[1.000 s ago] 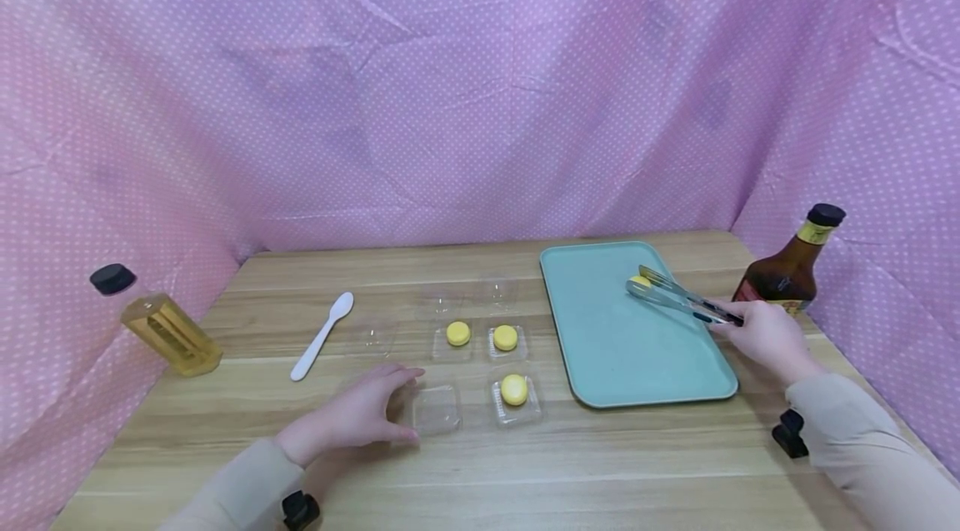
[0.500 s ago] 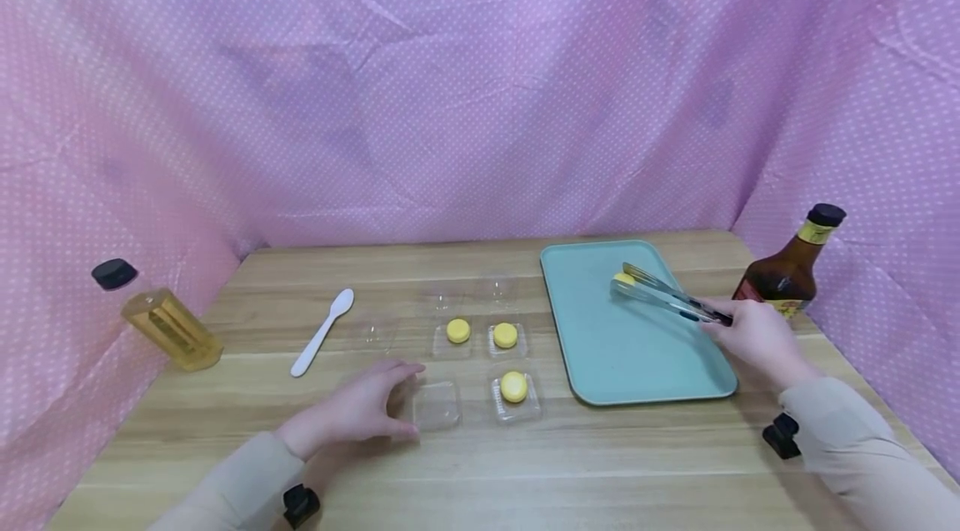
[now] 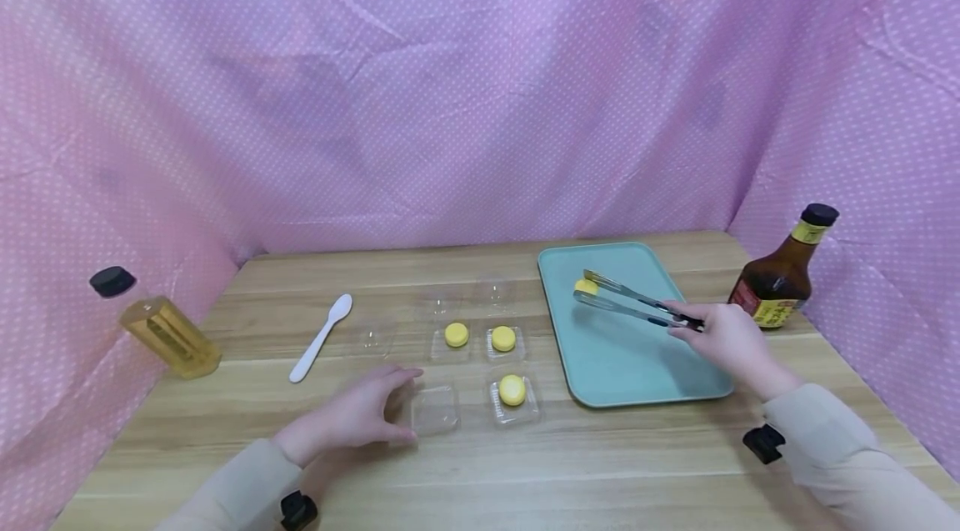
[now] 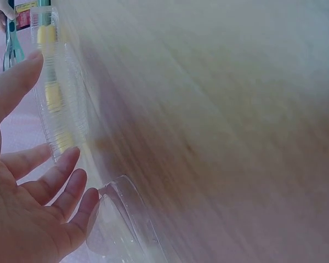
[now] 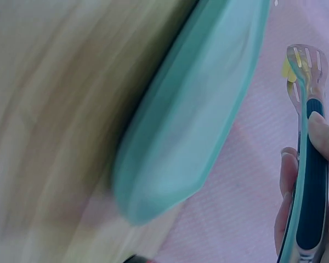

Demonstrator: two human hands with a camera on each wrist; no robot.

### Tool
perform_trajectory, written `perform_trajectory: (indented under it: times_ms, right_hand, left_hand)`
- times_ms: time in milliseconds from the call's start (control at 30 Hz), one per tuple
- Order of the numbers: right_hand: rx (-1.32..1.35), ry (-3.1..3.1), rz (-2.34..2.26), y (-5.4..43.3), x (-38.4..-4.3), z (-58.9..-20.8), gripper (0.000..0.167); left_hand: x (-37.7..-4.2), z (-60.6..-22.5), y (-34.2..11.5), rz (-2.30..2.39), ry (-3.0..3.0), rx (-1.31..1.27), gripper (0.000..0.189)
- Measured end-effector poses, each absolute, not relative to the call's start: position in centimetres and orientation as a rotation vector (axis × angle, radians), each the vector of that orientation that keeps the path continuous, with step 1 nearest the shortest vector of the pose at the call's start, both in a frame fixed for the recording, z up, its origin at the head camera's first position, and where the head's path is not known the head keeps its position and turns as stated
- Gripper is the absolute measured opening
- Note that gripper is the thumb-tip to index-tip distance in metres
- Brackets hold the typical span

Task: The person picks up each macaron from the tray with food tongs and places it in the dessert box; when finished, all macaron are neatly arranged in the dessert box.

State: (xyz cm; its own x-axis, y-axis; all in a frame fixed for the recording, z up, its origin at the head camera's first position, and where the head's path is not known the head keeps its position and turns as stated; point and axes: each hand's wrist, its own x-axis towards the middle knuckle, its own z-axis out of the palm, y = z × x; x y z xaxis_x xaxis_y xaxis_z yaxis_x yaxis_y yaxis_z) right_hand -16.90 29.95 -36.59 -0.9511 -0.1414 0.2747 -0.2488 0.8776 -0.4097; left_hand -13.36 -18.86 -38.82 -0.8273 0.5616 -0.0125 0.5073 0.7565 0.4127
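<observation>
My right hand (image 3: 731, 343) grips the dark-handled metal tongs (image 3: 632, 315). Between the tong tips is a yellow macaron (image 3: 587, 288), above the left part of the pale green tray (image 3: 622, 368). The right wrist view shows my thumb pressed along the tongs' handle (image 5: 312, 192). My left hand (image 3: 363, 414) is beside a clear plastic box (image 3: 435, 411) with nothing in it, thumb and fingers spread at its left side; whether they touch it I cannot tell. Three other boxes each hold a yellow macaron: back left (image 3: 456, 335), back right (image 3: 503, 338) and front right (image 3: 512, 390).
Raised clear lids (image 3: 495, 291) stand behind the boxes. A white spoon (image 3: 321, 338) lies at the left, with a bottle of yellow liquid (image 3: 176, 339) farther left. A brown bottle (image 3: 772, 281) stands right of the tray. Pink dotted cloth (image 3: 480, 97) hangs around the wooden table.
My right hand has moved left over the tray, carrying the tongs and the macaron from its right part to its left part. The left hand has stayed beside the box.
</observation>
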Motion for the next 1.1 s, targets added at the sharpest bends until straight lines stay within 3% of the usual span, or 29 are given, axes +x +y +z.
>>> perform_trajectory:
  times_ms: [1100]
  right_hand:
    - [0.929,-2.547,0.787,20.3,-13.4,-36.4,0.038]
  left_hand:
    - [-13.6,-38.7,-18.0,0.633,2.801,0.836,0.081]
